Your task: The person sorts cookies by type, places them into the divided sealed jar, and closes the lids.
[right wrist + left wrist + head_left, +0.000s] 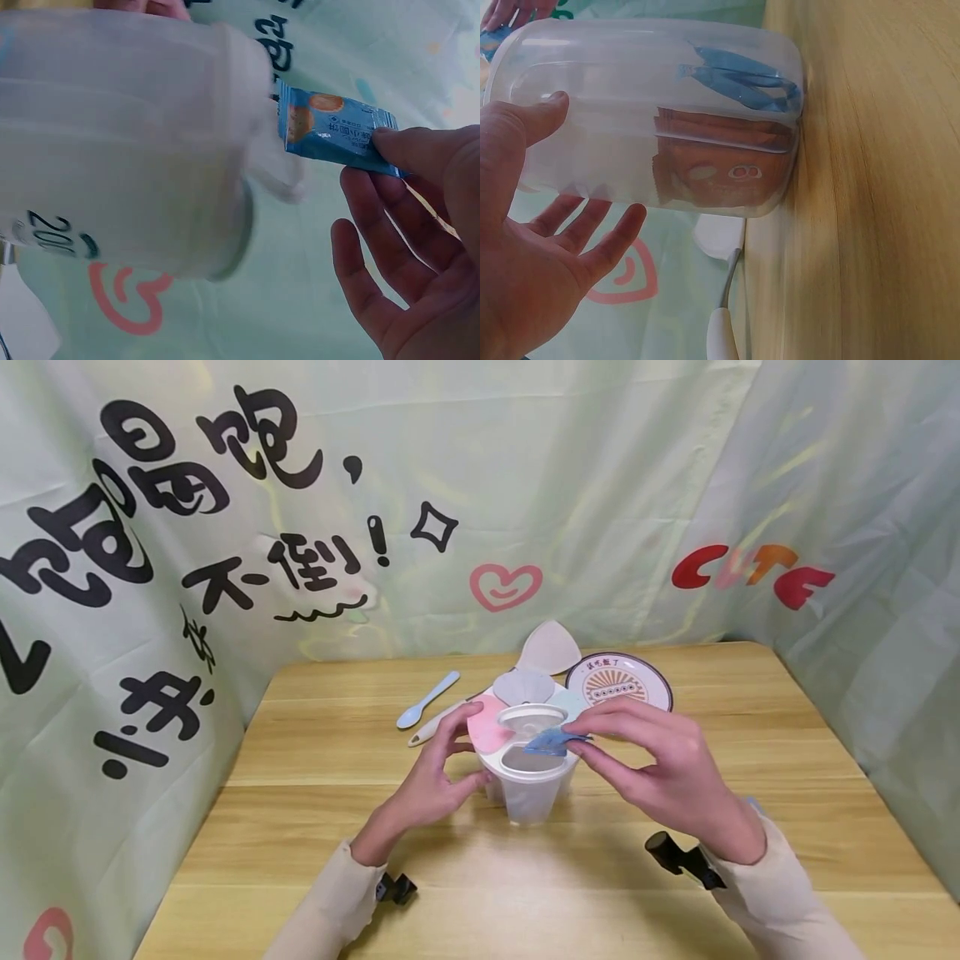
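Observation:
A translucent storage container (531, 800) with several compartments and pink, grey and pale green lids stands on the table. The compartment facing me has its flip lid (531, 718) raised. My left hand (429, 787) holds the container's left side, thumb in front and fingers at the rim. Between thumb and fingertips, my right hand (667, 764) pinches a blue biscuit packet (337, 126) just over that opening. In the left wrist view, a blue packet (739, 79) and brown-red packets (724, 169) show through the container wall, at its bottom.
A light blue spoon (427, 702) lies on the wooden table (300, 827), left of the container. Behind the container is a white spatula (551, 650), its handle reaching left. A round printed plate (654, 681) lies at the back right. Printed curtains (600, 485) enclose the table's back and sides.

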Demonstrator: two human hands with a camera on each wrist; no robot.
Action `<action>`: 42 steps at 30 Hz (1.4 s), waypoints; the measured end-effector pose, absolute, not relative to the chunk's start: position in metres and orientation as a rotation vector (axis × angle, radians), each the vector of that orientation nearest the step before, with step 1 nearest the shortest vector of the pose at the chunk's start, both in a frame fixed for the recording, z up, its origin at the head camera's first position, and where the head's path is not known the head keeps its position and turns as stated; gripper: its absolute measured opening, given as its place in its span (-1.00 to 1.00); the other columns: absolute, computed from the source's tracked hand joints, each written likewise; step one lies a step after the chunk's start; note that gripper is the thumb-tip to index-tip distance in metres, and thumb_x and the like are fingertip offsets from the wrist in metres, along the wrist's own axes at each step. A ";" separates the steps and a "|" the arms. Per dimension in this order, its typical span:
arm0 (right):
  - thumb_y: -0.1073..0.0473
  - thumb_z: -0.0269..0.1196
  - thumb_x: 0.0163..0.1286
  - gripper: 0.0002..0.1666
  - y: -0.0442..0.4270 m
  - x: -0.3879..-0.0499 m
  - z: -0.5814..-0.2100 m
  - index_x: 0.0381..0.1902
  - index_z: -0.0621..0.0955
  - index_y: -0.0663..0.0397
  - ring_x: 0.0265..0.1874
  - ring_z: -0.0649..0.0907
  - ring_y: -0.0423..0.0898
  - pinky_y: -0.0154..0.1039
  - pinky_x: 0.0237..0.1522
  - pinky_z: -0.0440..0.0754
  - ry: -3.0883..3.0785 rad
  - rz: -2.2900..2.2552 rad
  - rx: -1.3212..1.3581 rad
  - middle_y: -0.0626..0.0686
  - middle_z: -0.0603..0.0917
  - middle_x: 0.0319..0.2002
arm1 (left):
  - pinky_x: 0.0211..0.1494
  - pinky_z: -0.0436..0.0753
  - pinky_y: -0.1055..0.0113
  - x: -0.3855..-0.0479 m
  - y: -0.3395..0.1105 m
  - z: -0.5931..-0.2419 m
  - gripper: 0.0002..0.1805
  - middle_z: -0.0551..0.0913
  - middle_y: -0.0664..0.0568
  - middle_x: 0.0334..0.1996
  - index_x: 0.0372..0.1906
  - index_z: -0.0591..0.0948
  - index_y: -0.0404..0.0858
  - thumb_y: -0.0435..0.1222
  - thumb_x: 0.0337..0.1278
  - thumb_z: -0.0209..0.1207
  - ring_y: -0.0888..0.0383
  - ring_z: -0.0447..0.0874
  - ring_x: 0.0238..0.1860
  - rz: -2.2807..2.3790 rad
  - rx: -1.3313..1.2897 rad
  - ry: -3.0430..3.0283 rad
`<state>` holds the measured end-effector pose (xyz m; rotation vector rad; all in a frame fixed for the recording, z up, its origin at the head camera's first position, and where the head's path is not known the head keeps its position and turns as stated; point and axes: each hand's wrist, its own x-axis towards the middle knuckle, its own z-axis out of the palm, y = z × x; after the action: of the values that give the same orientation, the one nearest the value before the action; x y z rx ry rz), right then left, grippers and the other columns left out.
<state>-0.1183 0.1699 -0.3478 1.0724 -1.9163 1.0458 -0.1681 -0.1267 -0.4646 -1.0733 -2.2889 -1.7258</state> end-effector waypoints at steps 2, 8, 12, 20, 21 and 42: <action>-0.05 0.37 0.60 -0.65 0.167 -0.120 -0.351 -0.14 0.85 0.13 -0.14 0.79 -0.18 -0.56 0.18 0.66 -1.937 1.030 1.092 0.01 0.87 -0.23 | 0.34 0.79 0.06 -0.168 -0.126 -0.464 -0.01 0.30 -0.15 0.68 0.65 0.23 -0.23 -0.56 0.18 0.47 -0.13 0.58 0.43 -1.723 -1.076 -2.289; -0.06 0.31 0.64 -0.64 0.163 -0.123 -0.357 -0.14 0.86 0.07 -0.19 0.80 -0.12 -0.56 0.23 0.63 -1.976 0.982 1.110 -0.05 0.87 -0.22 | 0.33 0.79 0.04 -0.169 -0.126 -0.466 -0.01 0.30 -0.18 0.67 0.65 0.23 -0.23 -0.55 0.19 0.47 -0.13 0.60 0.40 -1.704 -1.100 -2.273; -0.08 0.27 0.67 -0.62 0.163 -0.125 -0.360 -0.13 0.86 0.05 -0.20 0.81 -0.13 -0.55 0.22 0.63 -2.008 0.945 1.117 -0.07 0.88 -0.20 | 0.32 0.79 0.07 -0.170 -0.127 -0.468 -0.02 0.31 -0.20 0.66 0.65 0.23 -0.24 -0.54 0.20 0.47 -0.10 0.60 0.38 -1.700 -1.104 -2.263; 0.25 0.61 0.26 -0.75 0.162 -0.126 -0.369 -0.10 0.86 0.00 -0.17 0.81 -0.13 -0.52 0.21 0.59 -2.128 0.916 1.099 -0.10 0.89 -0.17 | 0.32 0.80 0.05 -0.169 -0.128 -0.468 -0.01 0.31 -0.19 0.66 0.65 0.23 -0.24 -0.55 0.19 0.47 -0.13 0.60 0.40 -1.707 -1.097 -2.267; 0.25 0.62 0.23 -0.72 0.161 -0.126 -0.369 -0.09 0.86 0.00 -0.16 0.81 -0.14 -0.52 0.21 0.59 -2.141 0.916 1.094 -0.09 0.89 -0.16 | 0.32 0.80 0.05 -0.169 -0.128 -0.469 -0.02 0.31 -0.20 0.66 0.65 0.23 -0.24 -0.55 0.19 0.47 -0.15 0.60 0.40 -1.706 -1.096 -2.268; -0.10 0.27 0.65 -0.61 0.180 -0.123 -0.378 -0.18 0.85 0.03 -0.20 0.73 -0.17 -0.57 0.11 0.60 -2.028 0.970 1.018 -0.07 0.86 -0.24 | 0.34 0.79 0.11 -0.169 -0.126 -0.466 -0.02 0.33 -0.21 0.63 0.63 0.23 -0.28 -0.57 0.17 0.48 -0.13 0.61 0.40 -1.712 -1.097 -2.262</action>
<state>-0.1231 0.1799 -0.3781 1.0179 -2.0280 0.9704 -0.1691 -0.1258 -0.4662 -1.0970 -2.2619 -1.7120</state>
